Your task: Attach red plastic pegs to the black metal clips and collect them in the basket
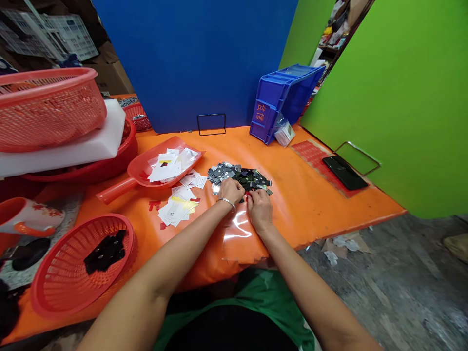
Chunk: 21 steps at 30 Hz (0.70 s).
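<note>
A pile of small flat dark pieces (256,178) lies on the orange tabletop, with silver-grey pieces (221,171) heaped at its left side. At the near edge of this pile is my left hand (231,191), its fingers bent and pinched together. Close beside it, my right hand (260,209) has thumb and fingers closed too. A tiny red bit (247,195) shows between the two sets of fingertips; what each hand grips is too small or hidden to make out. Under and in front of the hands lies a clear plastic sheet (239,236), shining with reflections.
Left are a red dustpan (141,165) with paper slips, loose slips (175,212), a red basket (44,273) with black pieces, a mug (40,217) and stacked baskets (51,117). A blue bin (268,107) and phone (344,172) stand right, by blue (197,58) and green panels (395,107).
</note>
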Motion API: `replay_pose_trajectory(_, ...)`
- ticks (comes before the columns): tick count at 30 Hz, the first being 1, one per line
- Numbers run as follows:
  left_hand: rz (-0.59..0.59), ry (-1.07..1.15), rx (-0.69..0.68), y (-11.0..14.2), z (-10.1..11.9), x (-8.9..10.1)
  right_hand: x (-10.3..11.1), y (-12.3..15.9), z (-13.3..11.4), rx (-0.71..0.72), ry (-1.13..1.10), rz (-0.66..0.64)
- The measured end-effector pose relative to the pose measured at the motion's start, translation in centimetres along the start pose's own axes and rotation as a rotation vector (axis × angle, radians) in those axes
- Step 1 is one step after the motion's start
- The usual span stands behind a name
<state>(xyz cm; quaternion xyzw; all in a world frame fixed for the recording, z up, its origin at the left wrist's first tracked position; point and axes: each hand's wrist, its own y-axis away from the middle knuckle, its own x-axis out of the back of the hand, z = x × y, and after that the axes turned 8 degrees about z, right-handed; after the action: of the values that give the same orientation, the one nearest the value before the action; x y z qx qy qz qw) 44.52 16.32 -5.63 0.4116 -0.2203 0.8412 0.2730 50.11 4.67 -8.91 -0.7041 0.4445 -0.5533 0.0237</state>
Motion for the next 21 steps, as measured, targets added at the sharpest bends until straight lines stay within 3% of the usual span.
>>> replay_pose_trajectory(21,-0.024,0.006,0.054,-0.17,0.11,0.12,0.26,-0.01,-0.37,-0.053,-0.049,0.014)
